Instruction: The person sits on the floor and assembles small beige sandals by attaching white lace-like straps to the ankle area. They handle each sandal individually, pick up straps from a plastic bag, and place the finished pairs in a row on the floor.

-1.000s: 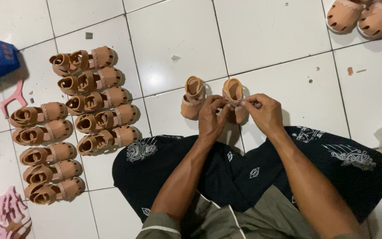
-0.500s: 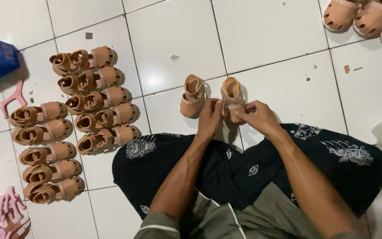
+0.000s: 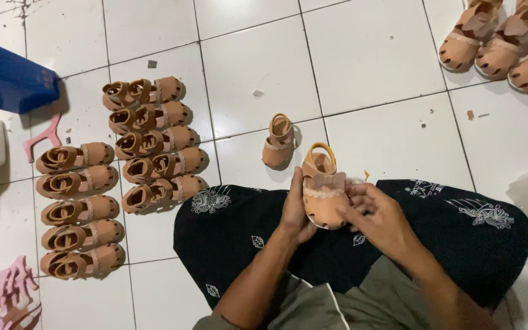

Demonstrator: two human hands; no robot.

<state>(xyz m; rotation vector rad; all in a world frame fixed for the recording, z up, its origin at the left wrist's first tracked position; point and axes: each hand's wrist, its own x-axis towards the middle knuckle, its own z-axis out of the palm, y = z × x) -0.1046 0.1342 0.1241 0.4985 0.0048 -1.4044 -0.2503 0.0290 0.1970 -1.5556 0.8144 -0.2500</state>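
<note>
Seen from above, a person sits on a white tiled floor (image 3: 264,55) with dark patterned cloth (image 3: 447,238) over the knees. Both hands hold one small tan child's sandal (image 3: 324,195) above the lap, toe toward the body, its bow and lace trim facing up. The left hand (image 3: 296,211) is clamped along the sandal's left edge, thumb lying up its side; the right hand (image 3: 379,215) closes on the right edge, fingertips near the bow. A matching sandal (image 3: 277,142) stands on the floor just ahead, apart from the hands. To the left, finished tan sandals lie in two neat columns (image 3: 117,177); more sandals (image 3: 508,43) sit at the top right. Handling this well seems to call for a steady left grip while the right fingertips work lightly, keeping the soft trim flat and uncreased.
</note>
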